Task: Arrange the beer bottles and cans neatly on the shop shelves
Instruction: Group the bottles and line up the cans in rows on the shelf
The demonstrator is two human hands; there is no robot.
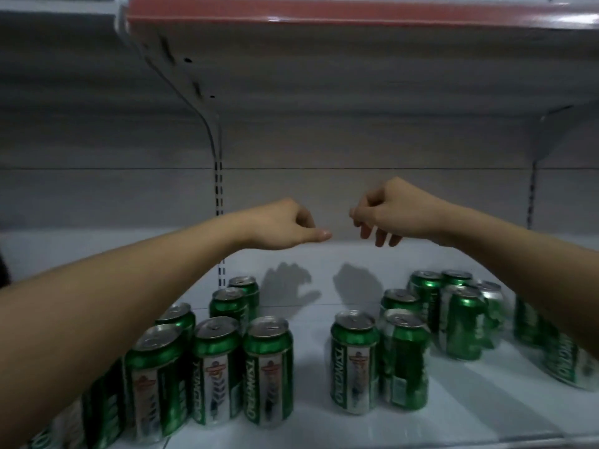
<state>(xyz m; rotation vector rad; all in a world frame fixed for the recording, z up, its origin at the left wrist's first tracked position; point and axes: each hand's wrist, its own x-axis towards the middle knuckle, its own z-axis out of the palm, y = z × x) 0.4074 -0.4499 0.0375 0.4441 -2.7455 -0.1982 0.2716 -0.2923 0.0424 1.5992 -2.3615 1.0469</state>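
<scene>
Shelving fills the view: a white shelf (311,322) carries the green cans, with an upper shelf (324,14) edged in red above it. Left of the shelf's bare middle stands one group of cans (223,354), upright and close together; right of that middle stands a second group (418,338), looser. Above the middle, the left hand (285,226) and right hand (385,210) hang near each other, fingers curled, holding nothing.

Glossy green metal cans (268,371) (silvery tops), smooth matt white shelf (311,319), glossy red plastic edge strip (356,14)
</scene>
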